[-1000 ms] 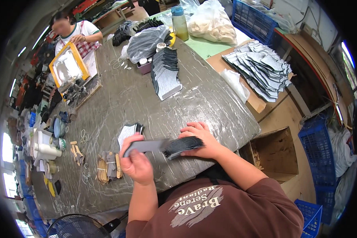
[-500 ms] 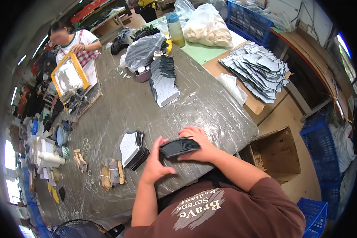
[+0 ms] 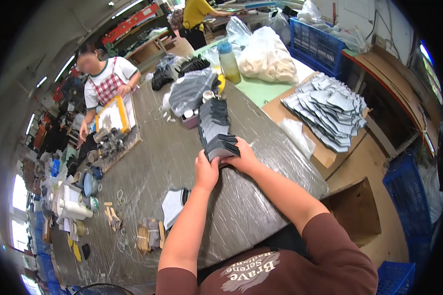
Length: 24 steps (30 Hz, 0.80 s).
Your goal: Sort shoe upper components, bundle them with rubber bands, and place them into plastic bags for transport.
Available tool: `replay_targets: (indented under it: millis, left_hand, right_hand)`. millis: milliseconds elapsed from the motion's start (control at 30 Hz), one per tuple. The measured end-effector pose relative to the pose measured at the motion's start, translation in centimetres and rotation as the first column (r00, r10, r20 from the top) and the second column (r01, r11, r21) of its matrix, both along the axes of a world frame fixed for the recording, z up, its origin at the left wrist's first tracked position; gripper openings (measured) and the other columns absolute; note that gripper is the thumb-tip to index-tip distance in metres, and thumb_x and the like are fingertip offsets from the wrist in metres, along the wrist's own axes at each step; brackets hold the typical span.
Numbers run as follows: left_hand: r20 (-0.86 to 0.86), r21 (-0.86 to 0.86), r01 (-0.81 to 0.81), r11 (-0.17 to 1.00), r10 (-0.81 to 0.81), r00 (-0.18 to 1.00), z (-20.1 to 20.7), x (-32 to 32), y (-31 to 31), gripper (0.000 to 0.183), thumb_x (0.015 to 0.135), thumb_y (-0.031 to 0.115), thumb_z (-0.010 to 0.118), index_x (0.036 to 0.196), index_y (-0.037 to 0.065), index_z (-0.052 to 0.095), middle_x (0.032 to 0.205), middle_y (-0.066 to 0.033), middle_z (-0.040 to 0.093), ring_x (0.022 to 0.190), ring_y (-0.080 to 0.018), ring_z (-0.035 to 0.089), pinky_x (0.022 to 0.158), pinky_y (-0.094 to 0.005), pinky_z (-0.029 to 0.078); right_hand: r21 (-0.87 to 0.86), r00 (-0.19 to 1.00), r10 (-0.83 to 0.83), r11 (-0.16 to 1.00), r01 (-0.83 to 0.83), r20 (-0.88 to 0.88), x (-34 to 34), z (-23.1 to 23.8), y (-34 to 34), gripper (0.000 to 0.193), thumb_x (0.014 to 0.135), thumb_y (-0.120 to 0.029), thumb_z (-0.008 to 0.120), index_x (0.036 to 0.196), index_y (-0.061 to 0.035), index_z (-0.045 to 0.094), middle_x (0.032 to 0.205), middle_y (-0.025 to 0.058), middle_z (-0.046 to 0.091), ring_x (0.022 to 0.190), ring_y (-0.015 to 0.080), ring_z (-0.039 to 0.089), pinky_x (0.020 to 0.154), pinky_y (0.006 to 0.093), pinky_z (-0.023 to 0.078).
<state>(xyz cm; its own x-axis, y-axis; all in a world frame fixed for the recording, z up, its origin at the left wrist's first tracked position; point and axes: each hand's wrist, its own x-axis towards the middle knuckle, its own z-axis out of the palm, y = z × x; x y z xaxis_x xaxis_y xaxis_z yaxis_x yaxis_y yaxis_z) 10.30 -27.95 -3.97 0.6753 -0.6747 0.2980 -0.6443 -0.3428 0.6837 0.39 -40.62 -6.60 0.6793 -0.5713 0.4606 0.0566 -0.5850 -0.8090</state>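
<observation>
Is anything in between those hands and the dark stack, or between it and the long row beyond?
Nothing visible. The left hand and right hand hold the dark stack directly, and its far edge overlaps the fanned row in this view, with nothing between them.

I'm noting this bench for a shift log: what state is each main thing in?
Black-and-grey bundle of fabric pieces: held between left grip and right grip
Row of grey, dark-edged fabric pieces: overlapping, fanned out
Pale-grey fabric stack: lying, partly hidden
Blue-lidded clear bottle: standing, lid on
Translucent white plastic bag: bulging, filled
Light-grey fabric pile: loosely layered
Yellow rectangular frame: tilted
Brown box: open
</observation>
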Motion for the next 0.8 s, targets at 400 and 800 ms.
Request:
replay_targets:
  millis: [400,800]
  left_hand:
    - [-0.495,-0.324,-0.061,0.944,-0.114,0.861,1.7,11.7,-9.5,0.055,0.096,0.047,0.042,0.119,-0.001,0.052,0.119,-0.0087,0.054,0.111,-0.017,0.047,0.098,-0.03,0.033]
    - [-0.342,-0.306,0.24,0.921,-0.342,0.875,1.5,10.2,-8.6,0.044,0.095,0.043,0.045,0.097,0.002,0.059,0.095,-0.0031,0.059,0.09,-0.0128,0.051,0.087,-0.0261,0.038]
  right_hand:
    - [-0.089,0.916,-0.288,0.958,0.274,-0.278,3.2,1.7,-1.4,0.105,0.047,-0.033,0.087,0.131,0.0025,0.034,0.128,0.0141,0.04,0.121,0.0331,0.036,0.099,0.0428,0.033]
    - [-0.046,0.966,-0.014,0.999,0.002,-0.257,2.7,0.9,-3.8,0.118,0.045,-0.048,0.084,0.14,-0.0043,0.03,0.147,0.0182,0.025,0.139,0.0314,0.016,0.105,0.0479,0.022]
